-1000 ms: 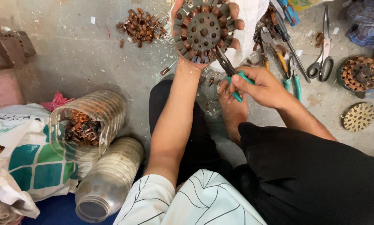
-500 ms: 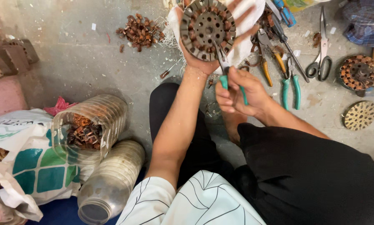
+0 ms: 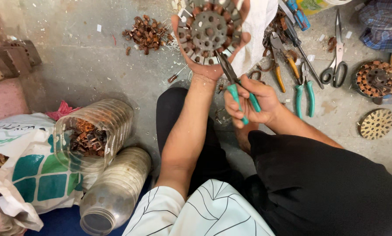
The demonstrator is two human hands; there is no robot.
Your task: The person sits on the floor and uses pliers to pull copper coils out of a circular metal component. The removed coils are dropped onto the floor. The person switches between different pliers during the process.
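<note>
At the far left, a white bag with green squares [image 3: 21,170] lay on the floor [image 3: 82,70]. Next to it were two clear plastic jars on their sides. The upper jar [image 3: 95,133] had bits of brown copper inside, and the lower jar [image 3: 113,192] looked like it had nothing in it. Farther up, a small pile of brown copper scraps [image 3: 148,34] sat on the grey floor. In the middle, the left hand [image 3: 204,65] was held out with its fingers wrapped around a round metal motor part [image 3: 210,30] full of slots and brown wire. The part was up off the floor, near the top of the view. Just to the right, the right hand [image 3: 250,102] was squeezed around the green handles of a pair of pliers [image 3: 233,81]. The tip of the pliers touched the lower edge of the round part. More to the right, other pliers with green handles [image 3: 304,94] and scissors [image 3: 336,59] lay on the floor. At the far right sat another round motor part with copper wire [image 3: 375,78] and a pale round disc with holes [image 3: 377,123].
</note>
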